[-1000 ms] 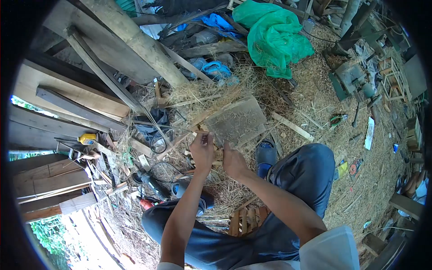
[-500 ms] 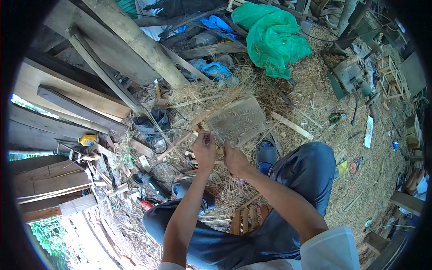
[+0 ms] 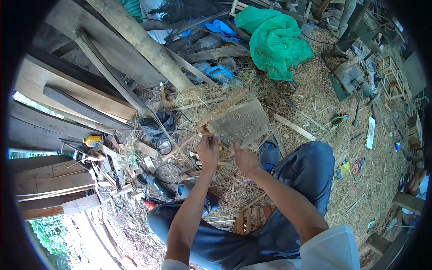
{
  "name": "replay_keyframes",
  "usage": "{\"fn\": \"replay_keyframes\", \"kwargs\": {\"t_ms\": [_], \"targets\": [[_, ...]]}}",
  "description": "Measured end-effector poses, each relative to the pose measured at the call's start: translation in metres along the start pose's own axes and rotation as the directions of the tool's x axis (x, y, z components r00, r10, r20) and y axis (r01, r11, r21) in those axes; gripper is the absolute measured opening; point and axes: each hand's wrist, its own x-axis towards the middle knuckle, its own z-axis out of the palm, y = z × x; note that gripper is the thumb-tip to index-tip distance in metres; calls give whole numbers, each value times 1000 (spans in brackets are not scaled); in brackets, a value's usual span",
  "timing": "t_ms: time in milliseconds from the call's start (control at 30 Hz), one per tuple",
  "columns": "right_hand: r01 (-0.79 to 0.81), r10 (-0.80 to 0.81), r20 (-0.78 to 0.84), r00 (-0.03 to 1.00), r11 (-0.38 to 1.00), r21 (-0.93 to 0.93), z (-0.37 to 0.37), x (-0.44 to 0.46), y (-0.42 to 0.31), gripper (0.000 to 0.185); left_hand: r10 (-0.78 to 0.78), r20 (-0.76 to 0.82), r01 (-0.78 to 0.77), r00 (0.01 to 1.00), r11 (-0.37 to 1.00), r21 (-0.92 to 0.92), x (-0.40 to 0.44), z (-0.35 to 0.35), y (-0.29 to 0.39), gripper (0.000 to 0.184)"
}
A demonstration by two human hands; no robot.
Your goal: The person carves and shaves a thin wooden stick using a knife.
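In the head view, the wooden board lies on the straw-strewn floor at the frame's centre, its long axis slanting from lower left to upper right. The left hand is at its lower left, fingers curled narrowly together; I cannot tell what they grip. The right hand, seemingly nearer, is just below the board, one digit extended toward it, contact unclear; whether it holds anything I cannot tell.

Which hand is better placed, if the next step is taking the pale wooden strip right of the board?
Probably the right hand: it is nearer to the strip, while the left hand is farther away and looks occupied, its fingers curled.
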Motion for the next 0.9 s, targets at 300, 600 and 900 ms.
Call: {"fn": "replay_keyframes", "kwargs": {"t_ms": [300,600,900], "targets": [[-80,73,99,992,995,59,-4,-6,-2,30,2,-40,-5,999,997,-75,5,1,-5,16],[-52,38,123,992,992,116,-9,-3,-11,34,0,-82,-7,997,997,-80,2,6,-10,16],[-122,110,129,986,989,89,-16,-4,-14,17,-5,-75,2,997,999,-36,4,7,-5,18]]}}
